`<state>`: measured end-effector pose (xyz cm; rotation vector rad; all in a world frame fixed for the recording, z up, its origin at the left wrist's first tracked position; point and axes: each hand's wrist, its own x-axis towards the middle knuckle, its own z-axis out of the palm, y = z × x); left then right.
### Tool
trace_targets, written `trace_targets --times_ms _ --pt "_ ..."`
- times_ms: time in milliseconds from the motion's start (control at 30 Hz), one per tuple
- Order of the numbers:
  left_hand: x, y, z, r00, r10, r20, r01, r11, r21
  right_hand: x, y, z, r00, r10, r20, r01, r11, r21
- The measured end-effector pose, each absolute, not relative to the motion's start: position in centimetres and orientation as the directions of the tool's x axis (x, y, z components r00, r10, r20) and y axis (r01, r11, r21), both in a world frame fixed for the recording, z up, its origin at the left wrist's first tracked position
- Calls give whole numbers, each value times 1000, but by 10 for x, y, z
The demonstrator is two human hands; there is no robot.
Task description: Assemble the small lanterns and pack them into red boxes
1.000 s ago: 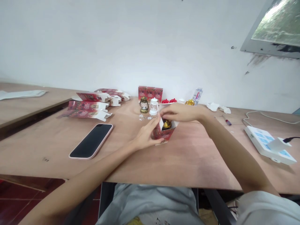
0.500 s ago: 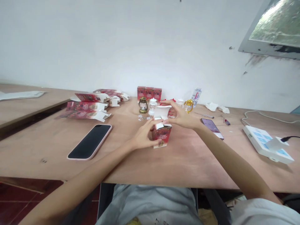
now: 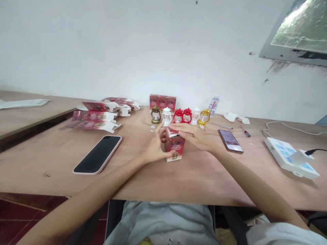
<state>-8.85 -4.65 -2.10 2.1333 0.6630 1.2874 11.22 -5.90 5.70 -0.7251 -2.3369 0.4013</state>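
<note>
A small red printed box point(image 3: 175, 148) stands upright on the wooden table point(image 3: 199, 177) in front of me. My left hand point(image 3: 155, 147) wraps round its left side, thumb at the lower front, fingers reaching up to the top. My right hand point(image 3: 196, 135) lies flat across the box's top with fingers stretched out, pressing on the lid flap. A row of little lanterns stands behind: a bronze lantern point(image 3: 155, 115), a white lantern point(image 3: 167, 116), two red lanterns point(image 3: 182, 116), another white one and a gold lantern point(image 3: 204, 117).
A black phone in a pink case point(image 3: 98, 153) lies left of the box, a second phone point(image 3: 230, 140) on the right. Flat red cartons point(image 3: 94, 119) are piled at the back left, three red boxes point(image 3: 162, 101) by the wall. A white power strip point(image 3: 291, 157) sits far right.
The open lid flap has been folded down and my right hand has come flat onto the box's top. The box stands upright where it was tilted; the lanterns behind are uncovered.
</note>
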Motion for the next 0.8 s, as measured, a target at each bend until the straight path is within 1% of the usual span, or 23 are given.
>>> trace_targets --times_ms 133,300,367,467,533,667,800 --pt "-90 -48 -16 458 679 575 126 -689 714 116 -62 56 -665 580 470 412 810 -417" --pt "-91 -48 -14 492 696 523 126 -651 748 116 -58 63 -641 596 483 390 795 -464" --pt "-92 -46 -14 486 701 522 121 -645 754 114 -56 64 -652 588 478 404 804 -437" --pt "-92 -45 -15 487 691 535 111 -656 746 113 -57 60 -679 570 463 452 821 -347" --pt "-92 -45 -16 492 677 547 104 -670 735 114 -62 56 -692 571 442 480 821 -309" --pt "-92 -45 -18 502 671 545 97 -670 736 119 -71 56 -723 579 378 504 815 -285" --pt "-92 -45 -20 500 694 518 122 -649 751 121 -72 59 -707 623 336 549 782 -294"
